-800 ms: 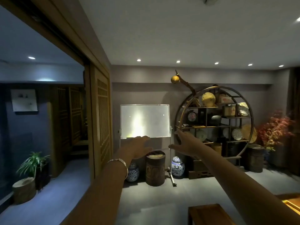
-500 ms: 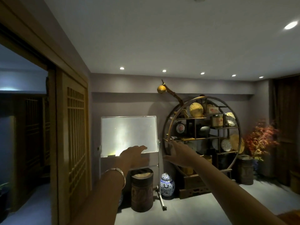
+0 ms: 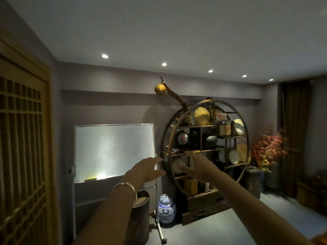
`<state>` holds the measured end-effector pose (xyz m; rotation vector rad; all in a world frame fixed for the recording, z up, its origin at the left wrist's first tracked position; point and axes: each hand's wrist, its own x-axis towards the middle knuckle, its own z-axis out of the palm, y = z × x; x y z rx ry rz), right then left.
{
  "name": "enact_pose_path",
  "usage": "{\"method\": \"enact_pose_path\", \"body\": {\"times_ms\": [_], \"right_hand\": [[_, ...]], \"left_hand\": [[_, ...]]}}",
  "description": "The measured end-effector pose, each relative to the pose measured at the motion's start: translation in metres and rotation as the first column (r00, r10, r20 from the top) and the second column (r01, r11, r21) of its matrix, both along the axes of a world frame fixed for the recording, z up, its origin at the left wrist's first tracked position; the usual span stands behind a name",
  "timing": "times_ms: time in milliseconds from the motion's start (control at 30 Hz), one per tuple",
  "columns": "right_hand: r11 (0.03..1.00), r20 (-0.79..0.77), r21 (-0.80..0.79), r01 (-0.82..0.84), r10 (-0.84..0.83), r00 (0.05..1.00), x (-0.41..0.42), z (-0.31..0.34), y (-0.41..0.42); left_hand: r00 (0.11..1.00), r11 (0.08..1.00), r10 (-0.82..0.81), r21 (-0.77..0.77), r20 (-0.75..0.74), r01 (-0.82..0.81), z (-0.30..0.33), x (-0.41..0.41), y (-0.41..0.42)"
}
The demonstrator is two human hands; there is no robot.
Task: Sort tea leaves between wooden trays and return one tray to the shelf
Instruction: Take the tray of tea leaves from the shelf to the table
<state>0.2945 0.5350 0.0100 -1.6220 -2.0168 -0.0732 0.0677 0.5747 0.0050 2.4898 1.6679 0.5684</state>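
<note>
Head view looks across a dim room at a round wooden shelf (image 3: 205, 147) against the far wall, with both bare arms stretched toward it. Left hand (image 3: 147, 169) is out with fingers straight and relaxed, holding nothing, near the shelf's left rim; right hand (image 3: 195, 164) reaches in under the middle board, fingers extended, also empty as far as the blur allows. A flat yellowish piece (image 3: 192, 151) lies on that middle board just above the right fingers; it may be the wooden tray, though it is too small and dark to be sure. No tea leaves can be made out. The step looks like fetching a tray from the shelf. To do it well, take the piece from both ends, keep it level while drawing it straight outward, and mind the plates (image 3: 233, 157) and jars nearby and the curved frame. A whiteboard (image 3: 114, 151) stands to the left.
</note>
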Motion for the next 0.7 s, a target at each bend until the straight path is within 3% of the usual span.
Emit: {"method": "enact_pose_path", "body": {"times_ms": [333,700], "right_hand": [[0.98,0.024,-0.062,0.188,-0.187,0.982,0.032,0.005,0.237],[0.954,0.037,-0.083,0.288,-0.286,0.958,0.1,-0.011,0.449]], "left_hand": [[0.972,0.975,-0.222,0.004,0.081,0.222,0.018,0.033,0.279],[0.952,0.952,-0.302,0.033,-0.056,0.305,-0.001,0.106,0.512]]}}
